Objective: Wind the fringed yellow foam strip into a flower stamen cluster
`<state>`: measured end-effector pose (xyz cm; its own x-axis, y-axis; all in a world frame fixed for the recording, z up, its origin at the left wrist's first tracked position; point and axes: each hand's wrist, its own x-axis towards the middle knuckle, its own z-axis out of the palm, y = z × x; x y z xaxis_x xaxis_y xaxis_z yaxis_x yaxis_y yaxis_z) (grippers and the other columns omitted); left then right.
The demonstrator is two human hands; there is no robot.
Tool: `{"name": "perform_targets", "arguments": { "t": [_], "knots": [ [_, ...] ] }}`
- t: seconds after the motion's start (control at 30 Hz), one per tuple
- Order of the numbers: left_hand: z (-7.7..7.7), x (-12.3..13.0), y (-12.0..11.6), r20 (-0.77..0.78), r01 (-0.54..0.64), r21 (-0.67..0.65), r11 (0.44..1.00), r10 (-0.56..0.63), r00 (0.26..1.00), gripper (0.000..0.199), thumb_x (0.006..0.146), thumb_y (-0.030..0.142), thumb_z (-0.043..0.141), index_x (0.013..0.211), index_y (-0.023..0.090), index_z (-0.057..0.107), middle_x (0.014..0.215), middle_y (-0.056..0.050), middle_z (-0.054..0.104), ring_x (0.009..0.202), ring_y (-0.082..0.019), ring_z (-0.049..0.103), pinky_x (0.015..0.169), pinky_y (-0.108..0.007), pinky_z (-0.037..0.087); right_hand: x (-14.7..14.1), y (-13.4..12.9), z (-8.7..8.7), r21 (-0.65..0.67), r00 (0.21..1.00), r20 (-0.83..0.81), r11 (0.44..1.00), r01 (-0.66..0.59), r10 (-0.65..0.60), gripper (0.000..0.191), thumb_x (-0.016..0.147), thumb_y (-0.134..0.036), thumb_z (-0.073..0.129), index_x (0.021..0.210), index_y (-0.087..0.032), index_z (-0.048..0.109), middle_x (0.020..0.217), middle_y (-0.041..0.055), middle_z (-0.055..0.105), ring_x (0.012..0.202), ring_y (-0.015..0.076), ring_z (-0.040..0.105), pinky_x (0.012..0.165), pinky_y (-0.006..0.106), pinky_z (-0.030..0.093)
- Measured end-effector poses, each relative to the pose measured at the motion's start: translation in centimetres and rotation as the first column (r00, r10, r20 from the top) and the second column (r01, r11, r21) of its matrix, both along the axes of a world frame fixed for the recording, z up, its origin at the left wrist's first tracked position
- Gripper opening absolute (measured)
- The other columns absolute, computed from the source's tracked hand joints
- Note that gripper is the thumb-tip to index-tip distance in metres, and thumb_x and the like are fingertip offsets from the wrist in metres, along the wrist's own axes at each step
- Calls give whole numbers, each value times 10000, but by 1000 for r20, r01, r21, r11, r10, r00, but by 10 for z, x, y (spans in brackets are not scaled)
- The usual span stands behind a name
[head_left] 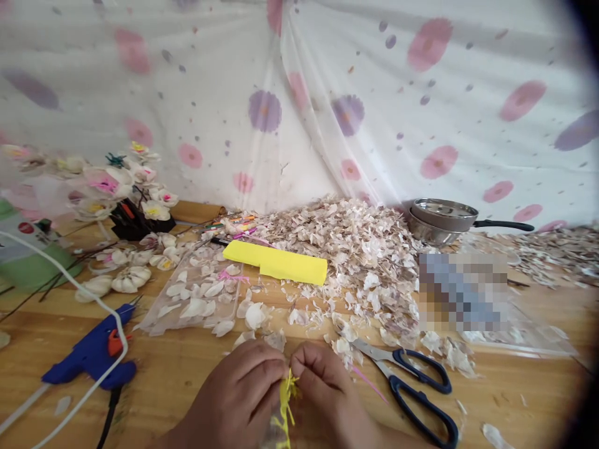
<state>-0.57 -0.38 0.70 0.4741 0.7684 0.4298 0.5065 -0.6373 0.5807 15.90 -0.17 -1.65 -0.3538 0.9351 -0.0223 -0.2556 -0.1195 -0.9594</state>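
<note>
At the bottom middle, my left hand (246,390) and my right hand (325,386) are close together, both with fingers pinched. Between them a thin yellow fringed strip (286,405) hangs down, its cut ends sticking out; the fingertips hide its top. Just right of my right hand lies a pair of scissors (388,358), partly open, with dark blue handles. Beyond the hands, a folded yellow sheet (276,262) rests among whitish, dried petal-like flakes (337,231). A thin pink strip (369,383) lies near the scissor blades.
A blue glue gun (88,349) lies at left, crossed by a white cable (105,305). Behind it stand handmade flowers (150,187) and a green-white container (28,249). Plastic sheets (187,315) hold loose petals. A metal pan (437,221) sits at back right, before a floral curtain (210,93).
</note>
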Motion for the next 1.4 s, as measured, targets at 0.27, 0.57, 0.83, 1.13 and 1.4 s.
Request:
{"name": "perform_targets", "arguments": {
  "t": [0.27, 0.57, 0.83, 1.13, 1.4],
  "knots": [
    [-5, 5, -1, 215, -165, -349, 923, 250, 944, 65, 791, 218, 622, 740, 237, 657, 771, -25, 666, 751, -193, 617, 709, -240, 478, -4, -2, -8, 215, 986, 107, 971, 103, -128, 390, 836, -571, 541, 713, -203, 503, 670, 0, 507, 603, 140, 476, 568, 251, 395],
    [-11, 15, 6, 478, 137, -792, 595, 464, 746, 276, 656, 438, 758, 706, 178, 678, 680, -15, 636, 694, -185, 555, 660, -246, 453, 1, -1, -2, 533, 871, 393, 845, 45, -295, 143, 845, -180, 522, 703, -189, 539, 722, 26, 578, 750, 178, 513, 677, 280, 367],
    [-18, 11, 8, 495, 195, -817, 542, 488, 718, 300, 645, 438, 774, 745, 163, 709, 688, -20, 642, 704, -183, 545, 656, -257, 431, 6, 3, 4, 588, 865, 348, 803, 99, -361, 39, 811, -154, 572, 795, -186, 589, 808, 35, 579, 817, 191, 504, 723, 298, 360],
    [-18, 11, 9, 517, 223, -803, 552, 461, 721, 287, 679, 427, 756, 797, 166, 730, 713, -31, 656, 749, -199, 560, 708, -283, 440, 10, 5, 9, 719, 860, 325, 693, 45, -393, 160, 838, -99, 525, 791, -203, 638, 746, 13, 612, 774, 171, 509, 736, 307, 354],
    [-16, 12, 8, 518, 235, -817, 526, 492, 699, 305, 657, 441, 768, 733, 153, 707, 666, -17, 621, 676, -165, 517, 646, -259, 424, 9, 5, 11, 743, 846, 331, 668, 38, -417, 196, 816, -55, 527, 820, -202, 657, 766, 21, 651, 783, 177, 522, 741, 315, 362]
  ]
}}
